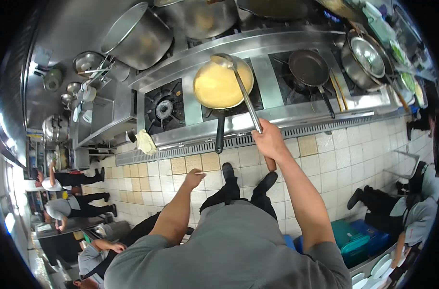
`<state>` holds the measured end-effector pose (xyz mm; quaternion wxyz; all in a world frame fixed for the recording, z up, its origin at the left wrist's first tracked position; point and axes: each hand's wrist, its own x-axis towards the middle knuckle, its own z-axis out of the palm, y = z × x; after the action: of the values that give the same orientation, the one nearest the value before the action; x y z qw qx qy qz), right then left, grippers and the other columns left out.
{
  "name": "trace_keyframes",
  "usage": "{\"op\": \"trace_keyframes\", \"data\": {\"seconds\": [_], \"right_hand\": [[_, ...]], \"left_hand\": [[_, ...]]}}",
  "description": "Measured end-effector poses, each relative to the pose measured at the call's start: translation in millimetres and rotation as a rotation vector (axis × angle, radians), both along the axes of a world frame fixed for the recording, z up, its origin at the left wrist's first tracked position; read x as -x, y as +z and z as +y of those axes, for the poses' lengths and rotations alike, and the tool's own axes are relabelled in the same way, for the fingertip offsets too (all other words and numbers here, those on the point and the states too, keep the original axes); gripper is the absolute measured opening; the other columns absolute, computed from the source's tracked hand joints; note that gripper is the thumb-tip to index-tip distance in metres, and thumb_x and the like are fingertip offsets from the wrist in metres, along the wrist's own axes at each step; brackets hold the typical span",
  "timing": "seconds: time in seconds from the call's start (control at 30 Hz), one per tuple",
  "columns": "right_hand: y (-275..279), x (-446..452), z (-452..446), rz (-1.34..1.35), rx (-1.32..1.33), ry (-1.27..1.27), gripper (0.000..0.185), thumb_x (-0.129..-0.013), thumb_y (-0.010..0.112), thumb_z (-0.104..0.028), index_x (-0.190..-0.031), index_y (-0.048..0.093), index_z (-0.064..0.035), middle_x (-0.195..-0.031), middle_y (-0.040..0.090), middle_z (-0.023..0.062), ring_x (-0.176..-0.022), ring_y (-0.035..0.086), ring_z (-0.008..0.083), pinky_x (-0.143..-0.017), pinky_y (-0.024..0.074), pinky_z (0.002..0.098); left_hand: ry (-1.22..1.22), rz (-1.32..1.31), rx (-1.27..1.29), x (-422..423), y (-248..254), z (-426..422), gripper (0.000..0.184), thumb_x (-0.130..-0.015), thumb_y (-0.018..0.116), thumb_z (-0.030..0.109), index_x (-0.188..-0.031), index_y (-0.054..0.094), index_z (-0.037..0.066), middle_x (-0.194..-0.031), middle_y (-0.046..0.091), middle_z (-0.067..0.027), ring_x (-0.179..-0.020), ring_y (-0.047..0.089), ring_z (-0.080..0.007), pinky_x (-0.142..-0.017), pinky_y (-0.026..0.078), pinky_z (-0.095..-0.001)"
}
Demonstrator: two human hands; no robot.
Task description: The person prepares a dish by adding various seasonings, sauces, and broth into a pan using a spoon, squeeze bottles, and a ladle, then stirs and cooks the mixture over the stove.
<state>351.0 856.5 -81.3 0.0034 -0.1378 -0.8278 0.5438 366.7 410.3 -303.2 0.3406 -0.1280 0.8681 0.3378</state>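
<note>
My right hand (pixel 268 139) is wrapped round the handle of a long metal ladle (pixel 247 98). The ladle's bowl rests at the upper edge of a pan (pixel 219 86) filled with a yellow mixture. That pan sits on a stove burner, its black handle pointing toward me. My left hand (pixel 195 178) hangs over the floor, left of my shoes, with its fingers closed around something small and pale that I cannot make out.
An empty burner (pixel 164 110) is at the left, with a pale cloth (pixel 145 142) at the stove's front edge. A dark frying pan (pixel 308 68) sits to the right. Large pots (pixel 141 41) stand behind. Several people are at both sides.
</note>
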Motion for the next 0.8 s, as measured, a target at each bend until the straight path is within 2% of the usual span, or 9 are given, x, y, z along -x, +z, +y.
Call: {"op": "trace_keyframes", "data": {"seconds": [0.17,0.23,0.27,0.3,0.4,0.47,0.53,0.6,0.8], "right_hand": [[-1,38,-39,-0.095,0.15,0.043,0.012,-0.088,0.063,-0.013,-0.091,0.063,-0.0009,-0.072,0.065,0.0131,-0.067,0.065,0.0263,-0.064,0.0508,0.0393],[15,39,-53,-0.259,0.452,0.033,0.012,-0.09,0.064,-0.014,-0.088,0.064,-0.0021,-0.069,0.061,0.0049,-0.062,0.062,0.0143,-0.056,0.0478,0.0309],[6,38,-60,-0.259,0.568,-0.003,0.013,-0.092,0.064,-0.014,-0.095,0.066,-0.0021,-0.07,0.06,0.002,-0.059,0.059,0.0094,-0.051,0.0439,0.0258],[10,34,-66,-0.26,0.554,-0.011,0.013,-0.092,0.064,-0.014,-0.095,0.066,-0.0021,-0.07,0.06,0.002,-0.059,0.059,0.0094,-0.051,0.0439,0.0258],[27,18,-81,-0.227,0.847,-0.088,0.022,-0.095,0.061,-0.011,-0.114,0.064,-0.0005,-0.074,0.058,0.002,-0.053,0.052,0.0106,-0.047,0.0397,0.0262],[40,3,-88,-0.246,1.221,-0.127,0.034,-0.098,0.058,-0.012,-0.129,0.057,0.0002,-0.076,0.056,0.0022,-0.052,0.049,0.0109,-0.046,0.0354,0.0257],[52,-13,-94,-0.218,1.287,-0.153,0.036,-0.098,0.057,-0.012,-0.131,0.054,0.0005,-0.075,0.055,0.002,-0.052,0.048,0.0109,-0.046,0.0338,0.0255],[66,-33,-100,-0.182,1.372,-0.229,0.04,-0.098,0.056,-0.012,-0.136,0.051,0.0019,-0.074,0.053,0.0022,-0.051,0.046,0.0112,-0.045,0.0332,0.0253],[80,-119,-110,-0.048,1.369,-0.326,0.045,-0.098,0.056,-0.012,-0.14,0.048,0.0032,-0.073,0.051,0.0036,-0.049,0.044,0.0119,-0.046,0.0355,0.026]], "left_hand": [[0.447,-0.035,0.022,-50,12,-123,0.048,-0.085,0.079,0.03,-0.122,0.063,0.004,-0.082,0.067,-0.0089,-0.069,0.066,-0.0188,-0.049,0.051,-0.0325],[0.444,-0.199,0.105,-71,14,-158,0.04,-0.09,0.071,0.03,-0.121,0.062,0.006,-0.102,0.07,-0.0106,-0.089,0.069,-0.0231,-0.064,0.056,-0.0394],[0.158,-0.237,0.123,-87,-34,-206,0.037,-0.092,0.069,0.031,-0.119,0.063,0.006,-0.103,0.069,-0.0095,-0.089,0.069,-0.0232,-0.064,0.057,-0.0397],[-0.12,-0.232,0.133,-101,-74,-249,0.035,-0.094,0.067,0.032,-0.117,0.063,0.006,-0.104,0.068,-0.0085,-0.09,0.069,-0.0233,-0.064,0.058,-0.0399],[0.169,-0.513,0.191,-87,-3,-200,0.033,-0.096,0.065,0.033,-0.114,0.063,0.006,-0.105,0.067,-0.0069,-0.088,0.069,-0.0218,-0.065,0.059,-0.0395],[0.055,-0.509,0.173,-68,-23,-206,0.033,-0.096,0.064,0.034,-0.114,0.063,0.006,-0.105,0.067,-0.0071,-0.087,0.069,-0.0215,-0.066,0.059,-0.0398],[-0.125,-0.403,0.119,-43,-64,-221,0.032,-0.097,0.064,0.033,-0.115,0.063,0.007,-0.108,0.066,-0.0072,-0.087,0.068,-0.0212,-0.065,0.059,-0.0397],[0.095,-0.293,-0.055,-6,-80,-220,0.035,-0.091,0.074,0.031,-0.116,0.063,0.01,-0.102,0.067,-0.0073,-0.083,0.069,-0.0221,-0.063,0.057,-0.0392],[0.212,-0.075,-0.146,93,-42,-180,0.04,-0.09,0.075,0.029,-0.118,0.063,0.005,-0.091,0.069,-0.0092,-0.066,0.065,-0.0178,-0.049,0.051,-0.0331]]}}
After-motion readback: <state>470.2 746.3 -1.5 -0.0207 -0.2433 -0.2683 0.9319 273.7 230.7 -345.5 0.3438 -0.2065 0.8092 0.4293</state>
